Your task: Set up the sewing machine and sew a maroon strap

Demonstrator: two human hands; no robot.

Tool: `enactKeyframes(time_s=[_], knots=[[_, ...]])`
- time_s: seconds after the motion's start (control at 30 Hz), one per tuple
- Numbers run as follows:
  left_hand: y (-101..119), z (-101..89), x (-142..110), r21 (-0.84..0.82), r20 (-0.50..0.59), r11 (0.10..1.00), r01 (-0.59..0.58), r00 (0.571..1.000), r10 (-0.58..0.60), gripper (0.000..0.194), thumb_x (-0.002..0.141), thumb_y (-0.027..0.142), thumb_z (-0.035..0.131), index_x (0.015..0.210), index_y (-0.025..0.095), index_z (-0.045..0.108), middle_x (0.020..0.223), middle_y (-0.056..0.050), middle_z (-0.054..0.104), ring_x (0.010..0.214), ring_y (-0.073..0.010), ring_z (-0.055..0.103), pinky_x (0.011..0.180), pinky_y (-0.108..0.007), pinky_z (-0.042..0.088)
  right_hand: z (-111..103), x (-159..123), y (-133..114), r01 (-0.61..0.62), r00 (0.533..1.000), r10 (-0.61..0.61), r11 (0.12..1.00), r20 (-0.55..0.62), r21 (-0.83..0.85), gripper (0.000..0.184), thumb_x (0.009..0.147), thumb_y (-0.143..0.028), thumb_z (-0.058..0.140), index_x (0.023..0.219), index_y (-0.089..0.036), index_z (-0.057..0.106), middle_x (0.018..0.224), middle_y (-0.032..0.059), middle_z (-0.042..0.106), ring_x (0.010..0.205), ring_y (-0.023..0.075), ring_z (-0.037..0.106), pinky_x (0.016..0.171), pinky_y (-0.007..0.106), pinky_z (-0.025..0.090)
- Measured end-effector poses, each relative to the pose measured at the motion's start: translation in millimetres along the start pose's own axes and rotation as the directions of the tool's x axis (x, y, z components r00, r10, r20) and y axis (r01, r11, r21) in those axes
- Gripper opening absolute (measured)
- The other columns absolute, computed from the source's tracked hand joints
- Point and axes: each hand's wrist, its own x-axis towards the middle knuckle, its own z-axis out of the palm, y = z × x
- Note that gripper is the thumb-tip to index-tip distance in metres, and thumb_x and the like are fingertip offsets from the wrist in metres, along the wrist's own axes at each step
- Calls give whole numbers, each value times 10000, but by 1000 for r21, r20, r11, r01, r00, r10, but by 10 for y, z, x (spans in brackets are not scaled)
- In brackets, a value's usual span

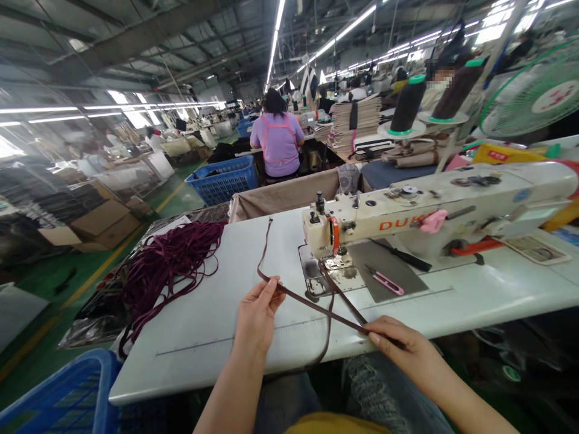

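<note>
A narrow dark brown strap [312, 304] runs stretched between my two hands above the white sewing table [194, 319]. My left hand [259, 310] pinches it between thumb and fingers, and its free end trails away toward the table's far edge. At the front edge, my right hand [398, 343] is closed on the strap where it doubles back toward the needle area. Another stretch of strap hangs in a loop over the front edge. The sewing machine [362, 211] stands just beyond my hands, its presser foot [337, 262] close to the strap.
Pink thread snips [386, 282] and a black-handled tool [407, 258] lie right of the needle plate. A heap of maroon straps [176, 259] covers the table's left side. Blue baskets [58, 398] stand lower left and beyond. A person in purple [278, 141] sits ahead; a fan [538, 90] stands right.
</note>
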Motion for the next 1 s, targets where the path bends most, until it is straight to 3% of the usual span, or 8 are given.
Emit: enactKeyframes(time_s=[0.57,0.67,0.77,0.87,1.0], knots=[[71,-71,-121,21,79,997,-69,995,67,402,644,399,980,895,128,822,879,-102,777,805,-175,736,704,-222,631,-14,49,-18,-13,1000,13,992,0,-127,508,912,-710,592,930,-244,795,904,70,715,892,246,682,824,347,537],[105,-82,-145,21,108,997,-71,992,68,388,694,403,956,940,138,816,900,-92,770,840,-170,733,698,-201,612,10,56,-27,56,997,-67,979,-48,-193,478,934,-682,588,937,-253,800,884,69,714,850,238,693,780,340,562],[131,-92,-151,-9,86,998,-58,995,59,378,707,392,953,958,150,806,912,-76,756,851,-153,722,638,-155,568,33,50,6,188,972,-222,934,-82,-304,357,967,-582,609,980,-279,797,888,59,719,833,223,697,757,329,578],[147,-93,-145,-102,71,994,-39,996,46,347,709,364,957,937,163,790,915,-55,733,859,-144,709,626,-144,545,41,39,42,320,916,-393,840,-83,-439,224,989,-462,630,1076,-299,758,926,37,726,849,207,697,766,319,580],[154,-76,-134,-256,84,966,-41,994,65,302,718,322,955,855,160,739,891,-16,674,791,-107,651,681,-170,549,44,29,34,390,835,-543,693,-84,-607,150,1019,-366,597,1105,-265,667,957,32,712,856,198,684,793,327,545]])
